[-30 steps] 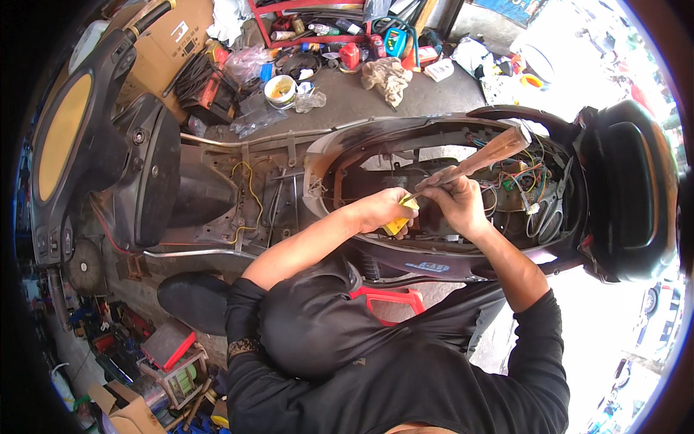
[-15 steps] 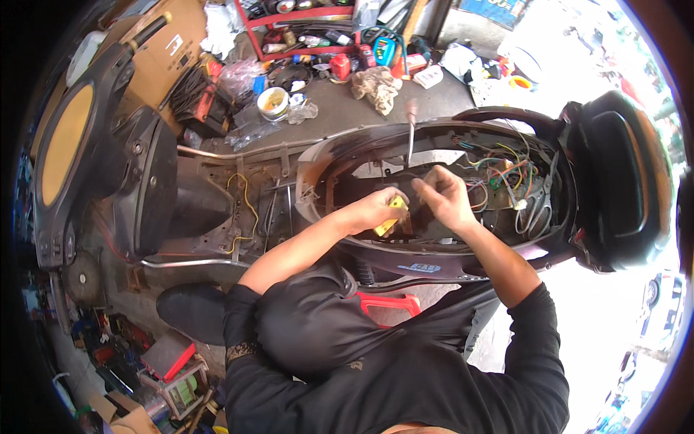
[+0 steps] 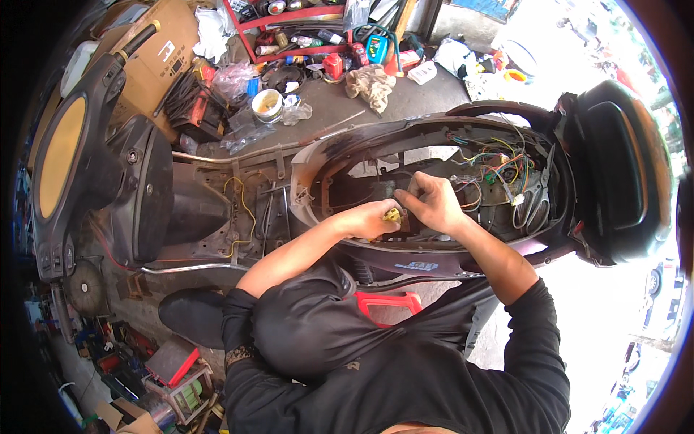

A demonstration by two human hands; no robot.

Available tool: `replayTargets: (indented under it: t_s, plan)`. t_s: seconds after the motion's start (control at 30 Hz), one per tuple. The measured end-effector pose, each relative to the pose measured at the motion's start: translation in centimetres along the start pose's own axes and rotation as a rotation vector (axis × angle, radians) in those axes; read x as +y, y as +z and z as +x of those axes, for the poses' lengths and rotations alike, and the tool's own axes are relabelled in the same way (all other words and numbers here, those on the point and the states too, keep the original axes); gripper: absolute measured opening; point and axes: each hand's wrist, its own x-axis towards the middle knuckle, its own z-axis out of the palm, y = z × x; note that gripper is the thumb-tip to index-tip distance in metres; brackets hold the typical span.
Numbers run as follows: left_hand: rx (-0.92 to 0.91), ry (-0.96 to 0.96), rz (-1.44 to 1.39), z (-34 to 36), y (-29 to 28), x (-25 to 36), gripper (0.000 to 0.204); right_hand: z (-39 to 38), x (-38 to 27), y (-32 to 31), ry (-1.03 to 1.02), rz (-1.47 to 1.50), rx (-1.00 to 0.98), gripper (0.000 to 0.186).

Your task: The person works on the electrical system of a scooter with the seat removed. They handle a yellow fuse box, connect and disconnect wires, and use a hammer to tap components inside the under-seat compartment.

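A scooter (image 3: 405, 130) lies across the floor with its seat (image 3: 614, 173) tipped up at the right and the body cavity open. My left hand (image 3: 365, 217) reaches into the cavity, closed on a small yellow part (image 3: 392, 215). My right hand (image 3: 434, 204) sits right beside it, touching it, fingers curled down onto a dark part inside. Whether that hand grips anything is hidden. A bundle of coloured wires (image 3: 499, 163) lies just right of both hands.
Pliers (image 3: 538, 192) rest in the cavity near the seat hinge. The front fairing (image 3: 108, 166) stands at the left. A red stool (image 3: 387, 300) is under me. Behind the scooter are a white cup (image 3: 267, 105), a rag (image 3: 370, 81), a cardboard box (image 3: 170, 36) and a cluttered red rack (image 3: 289, 18).
A long tool stuck up from my right hand one second ago, and a thin shaft half a second ago; neither shows now. Both hands stay close together in the cavity.
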Motion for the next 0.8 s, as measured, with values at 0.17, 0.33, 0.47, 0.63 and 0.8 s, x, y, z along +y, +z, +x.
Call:
replayTargets:
  t_s: [0.17,0.33,0.47,0.63,0.8]
  plan:
    - [0.020,0.032,-0.018,0.0,-0.1,-0.4,0.032,0.2,-0.4,0.0,0.001,-0.024,0.002,0.032]
    - [0.018,0.031,-0.029,-0.4,-0.4,0.4,0.032,0.2,0.3,0.2,-0.006,-0.055,-0.008,0.032]
    - [0.032,-0.047,-0.164,-0.6,-0.5,0.7,0.032,0.5,0.5,0.1,-0.019,-0.072,0.005,0.034]
    - [0.071,-0.079,-0.547,0.2,-0.3,-0.8,0.030,0.7,1.0,0.0,-0.062,-0.112,0.025,0.033]
    - [0.077,-0.025,-0.777,-0.5,-1.2,1.1,0.029,-0.3,0.3,-0.7,-0.143,-0.183,-0.004,0.032]
